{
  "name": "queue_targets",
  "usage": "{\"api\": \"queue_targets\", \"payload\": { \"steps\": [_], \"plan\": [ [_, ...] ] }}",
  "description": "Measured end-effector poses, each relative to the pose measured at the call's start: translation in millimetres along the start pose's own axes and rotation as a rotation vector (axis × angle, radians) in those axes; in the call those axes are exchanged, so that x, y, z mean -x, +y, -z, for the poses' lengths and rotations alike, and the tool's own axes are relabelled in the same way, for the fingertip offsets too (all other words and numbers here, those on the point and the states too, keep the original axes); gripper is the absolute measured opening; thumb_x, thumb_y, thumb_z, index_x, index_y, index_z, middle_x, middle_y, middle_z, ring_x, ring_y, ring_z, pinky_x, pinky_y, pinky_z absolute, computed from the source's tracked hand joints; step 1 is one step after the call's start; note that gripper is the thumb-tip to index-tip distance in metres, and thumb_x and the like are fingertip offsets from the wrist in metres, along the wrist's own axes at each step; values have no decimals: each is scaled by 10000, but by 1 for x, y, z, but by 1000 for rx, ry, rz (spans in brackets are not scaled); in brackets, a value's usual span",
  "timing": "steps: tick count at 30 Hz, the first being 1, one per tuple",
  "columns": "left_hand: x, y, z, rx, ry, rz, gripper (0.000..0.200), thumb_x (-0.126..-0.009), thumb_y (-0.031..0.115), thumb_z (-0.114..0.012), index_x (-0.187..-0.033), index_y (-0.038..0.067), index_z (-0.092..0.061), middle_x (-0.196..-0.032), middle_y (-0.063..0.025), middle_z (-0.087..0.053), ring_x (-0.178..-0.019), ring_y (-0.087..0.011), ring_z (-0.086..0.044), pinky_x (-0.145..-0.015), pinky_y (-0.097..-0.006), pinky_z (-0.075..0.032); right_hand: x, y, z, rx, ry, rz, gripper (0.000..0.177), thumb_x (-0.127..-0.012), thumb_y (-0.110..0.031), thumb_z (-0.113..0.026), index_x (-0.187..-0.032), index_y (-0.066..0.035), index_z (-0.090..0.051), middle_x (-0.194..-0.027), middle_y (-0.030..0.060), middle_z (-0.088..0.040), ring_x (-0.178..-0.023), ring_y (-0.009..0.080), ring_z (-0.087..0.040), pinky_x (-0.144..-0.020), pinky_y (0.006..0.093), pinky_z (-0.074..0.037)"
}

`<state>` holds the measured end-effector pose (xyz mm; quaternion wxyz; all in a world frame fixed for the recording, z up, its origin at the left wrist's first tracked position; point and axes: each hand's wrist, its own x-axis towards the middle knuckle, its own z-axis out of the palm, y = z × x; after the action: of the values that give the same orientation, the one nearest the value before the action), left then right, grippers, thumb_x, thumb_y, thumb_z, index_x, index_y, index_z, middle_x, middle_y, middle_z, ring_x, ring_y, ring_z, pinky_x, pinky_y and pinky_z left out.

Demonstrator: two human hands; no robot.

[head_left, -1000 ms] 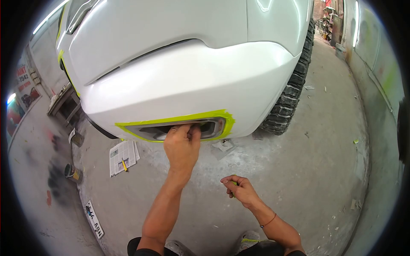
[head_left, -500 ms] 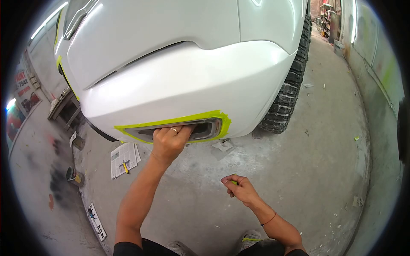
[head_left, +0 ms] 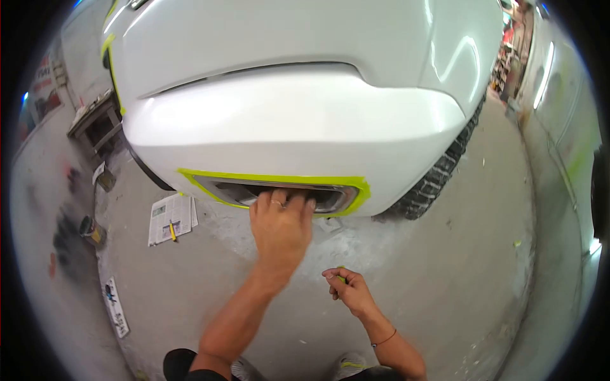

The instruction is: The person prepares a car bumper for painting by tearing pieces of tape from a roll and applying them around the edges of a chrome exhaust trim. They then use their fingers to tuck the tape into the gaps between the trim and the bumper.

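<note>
A white car bumper (head_left: 305, 127) fills the upper middle of the head view. Yellow-green masking tape (head_left: 273, 176) frames the dark recessed opening (head_left: 330, 198) low in it. My left hand (head_left: 283, 232) is at this opening, its fingers bent and slightly apart, with nothing visible in them; the fingertips partly cover the recess. Lower down, my right hand (head_left: 349, 292) is closed, thumb against fingers, on a small piece of yellow-green tape (head_left: 342, 277). It hangs above the floor, apart from the bumper.
A black tyre (head_left: 438, 171) stands right of the bumper. On the floor to the left lie newspaper sheets (head_left: 170, 219) with a yellow cutter-like tool (head_left: 172, 230) on them. A can (head_left: 92, 232) and a licence plate (head_left: 116, 308) are by the left wall. A table (head_left: 98, 124) stands behind.
My left hand has drawn back from inside the opening, so more of its fingers show. The view has shifted, with the bumper appearing further right. My right hand keeps its closed grip.
</note>
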<state>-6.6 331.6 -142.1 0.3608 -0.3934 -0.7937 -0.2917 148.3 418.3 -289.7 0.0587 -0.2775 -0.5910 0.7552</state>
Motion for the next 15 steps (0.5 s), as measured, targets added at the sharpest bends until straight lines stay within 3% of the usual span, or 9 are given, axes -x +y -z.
{"api": "queue_targets", "payload": {
  "steps": [1, 2, 4, 8, 10, 12, 15],
  "plan": [
    [6, 9, 0, 49, 12, 79, 153, -817, 117, -737, -933, 22, -706, -1037, -133, -626, -993, -330, -567, -858, -458, -450, 2, -4, 0, 31, -3, 1, 275, -942, -250, -658, -1124, -45, -690, -765, -7, -584, -682, 85, -543, -617, 249, -474],
    [8, 15, -5, 56, 29, 105, 153, -817, 117, -737, -933, 22, -706, -1037, -133, -626, -993, -330, -567, -858, -458, -450, 6, -9, 0, 11, 30, 32, 264, -946, -229, -651, -1129, -42, -687, -759, -5, -583, -676, 85, -542, -614, 245, -471],
    [13, 23, -19, 137, 96, 186, 239, -850, 127, -696, -1049, -1, -659, -1199, -179, -532, -1139, -384, -462, -977, -518, -363, 15, -14, 4, 24, 61, 58, 253, -950, -208, -644, -1135, -39, -683, -752, -3, -582, -670, 85, -541, -611, 242, -468],
    [32, 43, -33, 482, 377, 472, 421, -864, 177, -692, -1223, -18, -589, -1213, -198, -513, -1175, -392, -441, -1021, -582, -328, 30, -21, 18, 92, 107, 120, 242, -960, -157, -619, -1138, -1, -668, -734, 8, -581, -661, 95, -547, -608, 246, -468],
    [44, 49, -31, 304, 208, 372, 527, -872, 234, -694, -1286, -43, -524, -1245, -222, -506, -1261, -404, -402, -1070, -653, -255, 38, -28, 22, 130, 119, 126, 245, -961, -141, -611, -1139, 20, -660, -731, 13, -583, -659, 99, -549, -610, 251, -469],
    [37, 51, -24, 294, 202, 448, 511, -872, 249, -690, -1258, -53, -547, -1277, -234, -490, -1295, -414, -378, -1087, -673, -220, 48, -38, 24, 128, 195, 170, 171, -964, -92, -591, -1068, 39, -628, -744, 30, -584, -645, 126, -554, -603, 266, -446],
    [28, 50, -22, 317, 156, 448, 491, -867, 277, -685, -1207, -65, -593, -1333, -255, -458, -1349, -430, -330, -1109, -697, -168, 65, -50, 37, 235, 197, 149, 222, -957, -81, -585, -1114, 67, -637, -745, 31, -599, -651, 113, -548, -662, 262, -462]
  ]
}}
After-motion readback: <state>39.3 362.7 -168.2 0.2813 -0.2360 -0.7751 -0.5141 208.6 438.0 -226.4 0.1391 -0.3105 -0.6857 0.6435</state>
